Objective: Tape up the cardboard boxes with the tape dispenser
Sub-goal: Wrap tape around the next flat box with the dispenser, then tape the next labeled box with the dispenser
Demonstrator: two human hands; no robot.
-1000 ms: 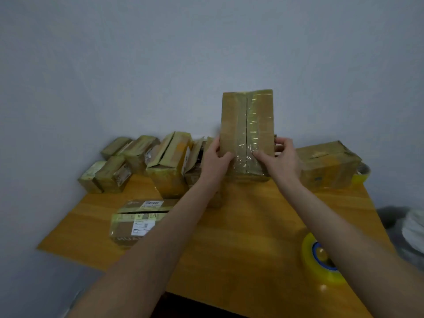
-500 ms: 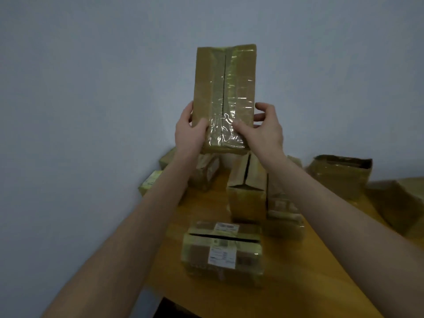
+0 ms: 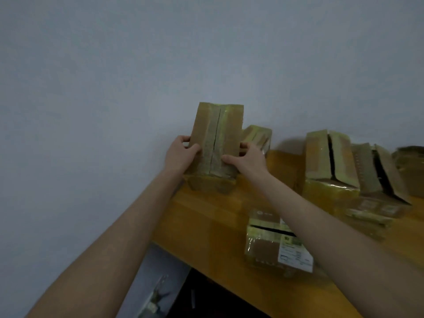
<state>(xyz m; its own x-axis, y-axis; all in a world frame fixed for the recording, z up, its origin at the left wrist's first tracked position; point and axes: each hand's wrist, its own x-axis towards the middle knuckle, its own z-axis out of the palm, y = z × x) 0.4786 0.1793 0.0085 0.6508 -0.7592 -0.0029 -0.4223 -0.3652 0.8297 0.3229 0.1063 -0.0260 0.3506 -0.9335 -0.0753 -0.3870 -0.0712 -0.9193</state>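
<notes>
I hold a taped cardboard box (image 3: 215, 138) upright at the far left corner of the wooden table (image 3: 206, 216). Shiny tape runs along its centre seam. My left hand (image 3: 181, 154) grips its left side and my right hand (image 3: 247, 157) grips its right side, thumbs on the front face. Its lower end meets another box (image 3: 208, 184) lying beneath it. The tape dispenser is out of view.
A small box (image 3: 258, 134) sits just behind my right hand. Two boxes with open flaps (image 3: 328, 157) (image 3: 376, 175) stand at the right. A labelled box (image 3: 273, 244) lies in front under my right forearm. A grey wall is close behind. The table edge runs along the left.
I have carried the taped box from the table's middle up and over to the far left corner and lowered it onto another box. The view has swung left; the tape roll is gone from sight.
</notes>
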